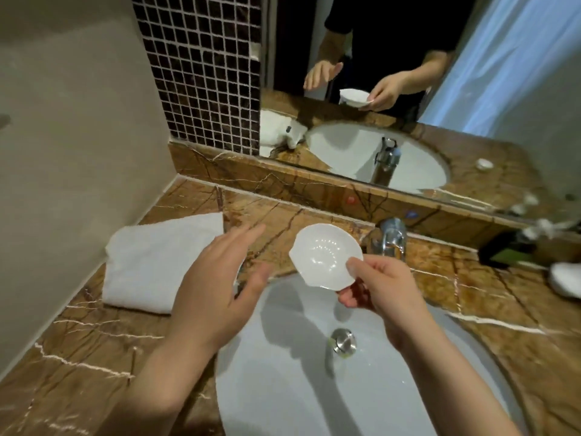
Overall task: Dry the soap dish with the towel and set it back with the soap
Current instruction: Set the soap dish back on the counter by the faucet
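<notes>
A white shell-shaped soap dish (325,254) is held tilted above the back rim of the sink, empty inside. My right hand (380,286) pinches its right edge between thumb and fingers. My left hand (217,278) hovers open with fingers spread, between the dish and a folded white towel (157,262) that lies on the brown marble counter at the left wall. The hand touches neither. No soap shows near the dish.
A white oval sink (283,372) with a metal drain (344,341) lies below my hands. A chrome tap (391,237) stands behind the dish. At the right edge of the counter (471,294) sit a dark object (503,250) and something white (566,278). A mirror backs the counter.
</notes>
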Available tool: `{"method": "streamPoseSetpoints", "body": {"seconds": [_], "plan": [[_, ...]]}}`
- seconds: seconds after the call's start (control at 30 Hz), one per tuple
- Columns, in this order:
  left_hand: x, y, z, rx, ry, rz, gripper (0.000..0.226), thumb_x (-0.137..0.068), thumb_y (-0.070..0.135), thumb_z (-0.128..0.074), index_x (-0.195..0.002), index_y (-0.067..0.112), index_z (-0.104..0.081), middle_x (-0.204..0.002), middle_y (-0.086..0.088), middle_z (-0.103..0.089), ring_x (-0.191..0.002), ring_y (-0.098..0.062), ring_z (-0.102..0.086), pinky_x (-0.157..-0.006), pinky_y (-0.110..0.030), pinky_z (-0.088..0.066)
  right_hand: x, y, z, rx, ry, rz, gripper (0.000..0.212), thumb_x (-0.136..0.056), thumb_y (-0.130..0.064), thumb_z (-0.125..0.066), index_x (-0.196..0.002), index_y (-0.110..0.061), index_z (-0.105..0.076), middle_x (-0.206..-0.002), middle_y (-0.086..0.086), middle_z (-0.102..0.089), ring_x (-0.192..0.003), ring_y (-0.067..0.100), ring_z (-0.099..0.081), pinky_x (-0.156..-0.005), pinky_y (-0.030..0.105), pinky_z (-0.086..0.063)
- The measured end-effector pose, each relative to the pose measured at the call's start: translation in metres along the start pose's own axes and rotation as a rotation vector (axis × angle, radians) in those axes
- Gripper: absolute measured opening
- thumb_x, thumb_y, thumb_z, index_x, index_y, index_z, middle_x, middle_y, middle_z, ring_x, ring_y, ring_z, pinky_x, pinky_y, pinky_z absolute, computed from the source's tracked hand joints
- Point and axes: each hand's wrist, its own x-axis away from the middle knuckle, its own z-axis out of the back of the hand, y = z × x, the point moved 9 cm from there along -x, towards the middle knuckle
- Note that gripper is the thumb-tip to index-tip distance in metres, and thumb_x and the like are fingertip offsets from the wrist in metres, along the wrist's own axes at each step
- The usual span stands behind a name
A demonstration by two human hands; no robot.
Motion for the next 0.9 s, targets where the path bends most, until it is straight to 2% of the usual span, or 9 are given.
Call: {"method": "streamPoseSetpoints", "body": {"seconds": [0.07,0.13,0.2,0.27,0.37,0.6,0.73,0.83,0.9], "plan": [[-0.002,0.015,-0.026,0.039,-0.047,-0.022,0.056,-0.086,0.055,-0.032,-0.136,0.032,-0.044,-0.136,0.027,-0.032,-0.125,0.009,-0.028,-0.101,-0.008,-0.017,0.008,0.009,0.029,-0.021,0.06,-0.012,0.023,-0.091,-0.004,-0.048,-0.077,-0.002,-0.066,-0.049,0.01,-0.06,-0.041,0.016,-0.054,-0.044,0.023,-0.05],[-0.003,0.033,-0.051,0.069,-0.089,-0.042,0.057,-0.086,0.057,-0.03,-0.136,0.033,-0.044,-0.137,0.021,-0.038,-0.127,0.003,-0.032,-0.101,-0.021,-0.026,0.016,0.017,0.058,-0.033,0.113,-0.03,0.023,-0.091,-0.005,-0.048,-0.077,-0.003,-0.067,-0.05,0.01,-0.061,-0.041,0.015,-0.055,-0.044,0.022,-0.05],[-0.005,0.056,-0.071,0.109,-0.109,-0.074,0.057,-0.085,0.057,-0.031,-0.135,0.033,-0.045,-0.135,0.022,-0.038,-0.124,0.005,-0.031,-0.1,-0.026,-0.029,0.024,0.023,0.088,-0.049,0.16,-0.043,0.023,-0.091,-0.006,-0.049,-0.076,-0.004,-0.067,-0.05,0.009,-0.061,-0.042,0.014,-0.056,-0.044,0.021,-0.05],[-0.006,0.081,-0.089,0.144,-0.133,-0.118,0.055,-0.086,0.056,-0.032,-0.134,0.034,-0.046,-0.135,0.022,-0.039,-0.125,0.006,-0.031,-0.1,-0.027,-0.028,0.033,0.027,0.117,-0.081,0.209,-0.042,0.025,-0.091,-0.006,-0.048,-0.073,-0.004,-0.066,-0.048,0.009,-0.06,-0.04,0.014,-0.055,-0.042,0.02,-0.049],[-0.009,0.113,-0.116,0.164,-0.181,-0.178,0.054,-0.087,0.057,-0.031,-0.134,0.033,-0.047,-0.135,0.021,-0.041,-0.129,-0.001,-0.036,-0.102,-0.029,-0.03,0.046,0.033,0.158,-0.113,0.282,-0.043,0.027,-0.092,-0.007,-0.048,-0.071,-0.006,-0.066,-0.048,0.008,-0.063,-0.039,0.013,-0.056,-0.042,0.02,-0.048],[-0.009,0.177,-0.166,0.203,-0.247,-0.229,0.055,-0.087,0.056,-0.031,-0.133,0.031,-0.048,-0.132,0.017,-0.047,-0.125,-0.004,-0.041,-0.1,-0.031,-0.034,0.067,0.043,0.231,-0.111,0.383,-0.073,0.027,-0.094,-0.008,-0.047,-0.072,-0.003,-0.062,-0.045,0.003,-0.064,-0.038,0.009,-0.056,-0.043,0.018,-0.051],[-0.01,0.199,-0.19,0.223,-0.27,-0.22,0.054,-0.087,0.056,-0.031,-0.132,0.031,-0.049,-0.136,0.011,-0.051,-0.127,-0.006,-0.041,-0.099,-0.03,-0.035,0.064,0.055,0.262,-0.128,0.443,-0.095,0.027,-0.094,-0.01,-0.047,-0.07,-0.007,-0.057,-0.042,0.002,-0.06,-0.034,0.008,-0.053,-0.036,0.016,-0.042],[-0.01,0.208,-0.208,0.239,-0.283,-0.208,0.055,-0.087,0.056,-0.031,-0.131,0.03,-0.05,-0.136,0.009,-0.052,-0.128,-0.007,-0.042,-0.1,-0.03,-0.035,0.052,0.069,0.28,-0.12,0.47,-0.113,0.023,-0.094,-0.012,-0.049,-0.075,-0.009,-0.061,-0.05,0.007,-0.062,-0.037,0.009,-0.057,-0.041,0.019,-0.049],[-0.01,0.21,-0.222,0.229,-0.295,-0.196,0.055,-0.087,0.056,-0.031,-0.132,0.03,-0.05,-0.138,0.007,-0.052,-0.129,-0.009,-0.043,-0.102,-0.031,-0.035,0.041,0.079,0.29,-0.086,0.477,-0.121,0.022,-0.093,-0.014,-0.052,-0.075,-0.012,-0.064,-0.052,0.007,-0.066,-0.042,0.012,-0.062,-0.051,0.025,-0.056]]}}
